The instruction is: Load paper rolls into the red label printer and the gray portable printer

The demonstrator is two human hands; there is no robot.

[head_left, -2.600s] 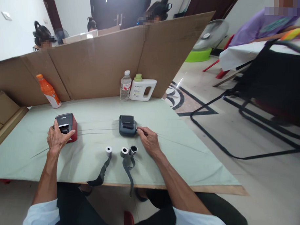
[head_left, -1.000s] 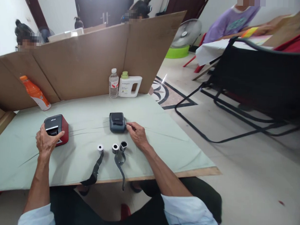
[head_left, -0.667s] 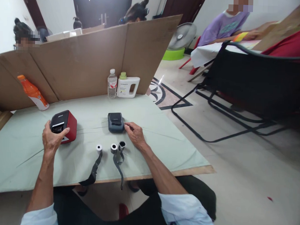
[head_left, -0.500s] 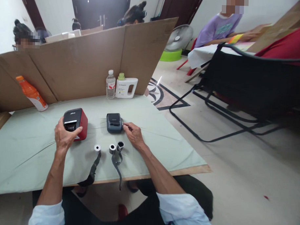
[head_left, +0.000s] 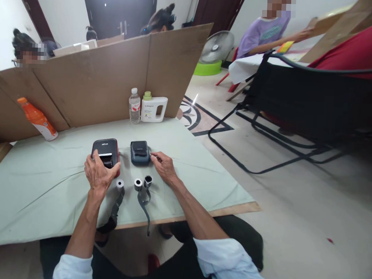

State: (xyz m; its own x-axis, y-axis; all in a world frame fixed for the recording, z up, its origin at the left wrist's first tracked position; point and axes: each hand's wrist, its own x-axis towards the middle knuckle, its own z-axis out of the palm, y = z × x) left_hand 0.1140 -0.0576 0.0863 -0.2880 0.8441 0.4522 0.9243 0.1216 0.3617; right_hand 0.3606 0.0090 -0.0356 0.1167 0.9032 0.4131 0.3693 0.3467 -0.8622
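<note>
My left hand [head_left: 100, 173] wraps its thumb and fingers around the near sides of a black and red label printer [head_left: 104, 145], which stands on the table. To its right sits a smaller dark blue printer [head_left: 139, 146]. My right hand [head_left: 164, 166] has its fingertips pinched together at that printer's right edge; whatever is between them is too small to make out. In front of the printers stand a white roll [head_left: 120, 187] with a dark strip trailing to the table edge, another white roll [head_left: 137, 188], and a dark-lined roll [head_left: 148, 185].
An orange bottle [head_left: 37, 119] leans against a cardboard screen [head_left: 108, 80] at the back left. A water bottle [head_left: 134, 107] and a white jug [head_left: 153, 110] stand before the screen. A black folding chair [head_left: 303, 103] is right of the table, beyond which a person sits.
My left hand has moved the black and red printer to the right and turned it, bringing it closer to the small printer. My right hand stays at the small printer's side.
</note>
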